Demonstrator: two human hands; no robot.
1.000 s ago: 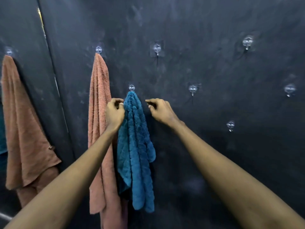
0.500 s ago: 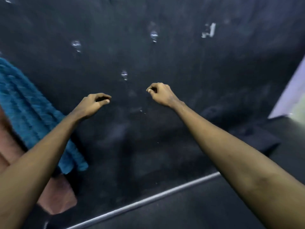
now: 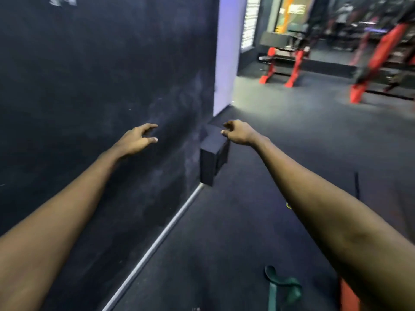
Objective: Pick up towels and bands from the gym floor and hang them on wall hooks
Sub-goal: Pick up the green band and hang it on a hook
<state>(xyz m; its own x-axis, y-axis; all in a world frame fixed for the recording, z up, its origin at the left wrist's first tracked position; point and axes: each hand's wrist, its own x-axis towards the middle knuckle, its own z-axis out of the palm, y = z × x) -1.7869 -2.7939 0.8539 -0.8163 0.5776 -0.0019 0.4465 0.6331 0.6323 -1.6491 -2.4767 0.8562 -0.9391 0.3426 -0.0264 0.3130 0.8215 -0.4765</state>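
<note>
Both arms reach out in front of me, empty. My left hand (image 3: 137,140) hovers beside the dark wall (image 3: 89,86) with fingers spread. My right hand (image 3: 238,132) floats above a black block, fingers loosely curled and apart, holding nothing. A dark green band (image 3: 280,286) lies crumpled on the floor at the bottom of the view, under my right forearm. A red-orange piece (image 3: 349,297) shows at the bottom right, mostly hidden by my arm. A thin black strap (image 3: 356,185) lies on the floor to the right. No hooks or hung towels are in view.
A black block (image 3: 213,158) stands against the wall's base. A metal strip (image 3: 161,236) runs along where wall meets dark rubber floor (image 3: 224,221). Red and black gym benches (image 3: 283,61) and racks (image 3: 377,59) stand at the back right. A pale pillar (image 3: 226,52) ends the wall.
My view has swung right, away from the hooks and the hung blue towel, to the floor. Both hands let go of the towel and now hang open in the air.
</note>
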